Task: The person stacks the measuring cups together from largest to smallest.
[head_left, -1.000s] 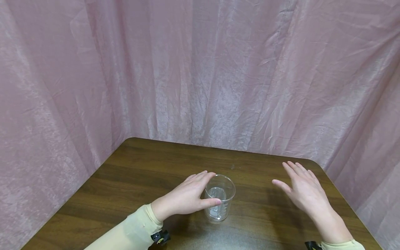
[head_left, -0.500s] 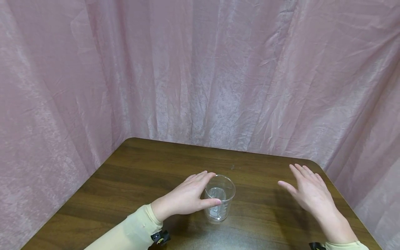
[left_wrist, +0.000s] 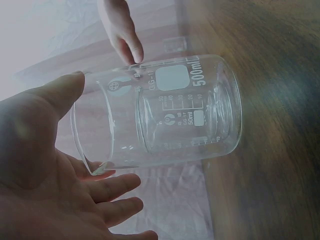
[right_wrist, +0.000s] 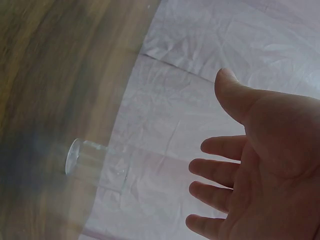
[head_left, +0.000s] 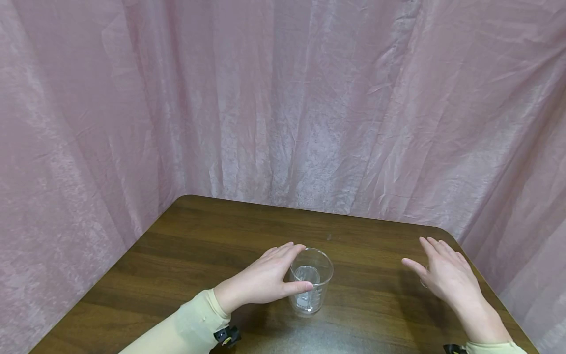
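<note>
A clear glass beaker (head_left: 322, 290) marked 500ml is upright with a smaller 50ml beaker (left_wrist: 172, 122) inside it. My left hand (head_left: 261, 280) holds the larger beaker across its rim, thumb on the near side and index finger on the far side. In the left wrist view the other fingers stay off the glass. My right hand (head_left: 448, 275) hovers over the right of the table, fingers extended, thumb spread, holding nothing. Below and ahead of it, a small clear glass vessel (right_wrist: 73, 157) stands apart from the fingers; the head view shows only a sliver of it.
The dark wooden table (head_left: 212, 231) has rounded far corners. Pink curtains (head_left: 283, 98) hang close behind it and along its sides. A faint small mark (head_left: 329, 237) shows on the tabletop beyond the beakers.
My right hand has moved right and slightly back toward me, uncovering a bit of clear glass beside its palm. The left hand and the nested beakers have stayed put.
</note>
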A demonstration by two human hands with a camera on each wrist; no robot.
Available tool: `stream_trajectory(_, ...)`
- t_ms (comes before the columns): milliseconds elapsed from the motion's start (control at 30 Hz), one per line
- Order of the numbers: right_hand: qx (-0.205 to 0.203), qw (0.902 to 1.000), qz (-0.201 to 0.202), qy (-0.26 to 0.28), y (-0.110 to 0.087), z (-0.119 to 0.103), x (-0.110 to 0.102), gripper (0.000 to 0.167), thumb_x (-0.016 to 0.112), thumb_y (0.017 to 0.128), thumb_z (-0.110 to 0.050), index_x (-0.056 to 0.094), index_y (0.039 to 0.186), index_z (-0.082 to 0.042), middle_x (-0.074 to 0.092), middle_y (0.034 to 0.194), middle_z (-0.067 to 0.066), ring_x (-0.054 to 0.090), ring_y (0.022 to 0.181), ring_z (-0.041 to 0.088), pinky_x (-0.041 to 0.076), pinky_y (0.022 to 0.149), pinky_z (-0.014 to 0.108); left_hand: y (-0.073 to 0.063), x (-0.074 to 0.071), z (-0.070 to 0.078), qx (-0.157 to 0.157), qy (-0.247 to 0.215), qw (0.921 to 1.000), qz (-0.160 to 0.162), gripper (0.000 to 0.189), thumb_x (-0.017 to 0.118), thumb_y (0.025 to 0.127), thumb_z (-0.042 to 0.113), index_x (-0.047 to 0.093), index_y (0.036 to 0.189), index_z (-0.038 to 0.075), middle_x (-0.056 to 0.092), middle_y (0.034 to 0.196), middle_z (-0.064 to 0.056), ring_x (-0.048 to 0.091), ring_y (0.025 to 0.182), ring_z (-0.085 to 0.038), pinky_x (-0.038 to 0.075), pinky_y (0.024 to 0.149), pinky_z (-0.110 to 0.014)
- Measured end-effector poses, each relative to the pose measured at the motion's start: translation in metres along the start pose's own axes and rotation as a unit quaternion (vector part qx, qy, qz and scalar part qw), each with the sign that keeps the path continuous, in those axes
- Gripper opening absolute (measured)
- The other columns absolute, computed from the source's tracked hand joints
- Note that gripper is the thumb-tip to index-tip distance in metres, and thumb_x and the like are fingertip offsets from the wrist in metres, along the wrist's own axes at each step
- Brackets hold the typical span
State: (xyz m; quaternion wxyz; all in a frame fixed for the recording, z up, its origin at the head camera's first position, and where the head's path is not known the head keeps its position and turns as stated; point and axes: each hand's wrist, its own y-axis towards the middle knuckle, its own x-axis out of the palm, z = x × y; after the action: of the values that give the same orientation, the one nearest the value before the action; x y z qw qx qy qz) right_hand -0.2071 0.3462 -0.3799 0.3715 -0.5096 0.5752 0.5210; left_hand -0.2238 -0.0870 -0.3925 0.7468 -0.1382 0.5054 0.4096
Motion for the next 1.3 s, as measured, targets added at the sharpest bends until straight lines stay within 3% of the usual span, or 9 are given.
stream_trajectory(600, 0.001, 0.9993, -0.002, -0.037, 0.005, 0.021, 0.001, 0.091, 0.061, 0.11, -0.057, 0.042, 0.155, 0.02, 0.043, 0.154, 0.046, 0.039, 0.143, 0.065, 0.033, 0.113, 0.08, 0.0, 0.0, 0.0, 0.003, -0.001, 1.0, 0.003, 0.087, 0.071, 0.102, 0.066, 0.047, 0.163, 0.008, 0.051, 0.166, -0.016, 0.04, 0.159, -0.038, 0.032, 0.13, -0.059)
stream_trajectory(1300, 0.038, 0.9968, -0.061, -0.035, 0.003, 0.037, 0.01, 0.096, 0.058, 0.11, -0.062, 0.041, 0.153, 0.023, 0.044, 0.152, 0.047, 0.041, 0.139, 0.069, 0.038, 0.108, 0.082, 0.001, 0.001, 0.002, 0.0, -0.005, 1.0, -0.002, 0.088, 0.07, 0.102, 0.066, 0.046, 0.164, 0.008, 0.05, 0.167, -0.016, 0.039, 0.16, -0.038, 0.031, 0.13, -0.057)
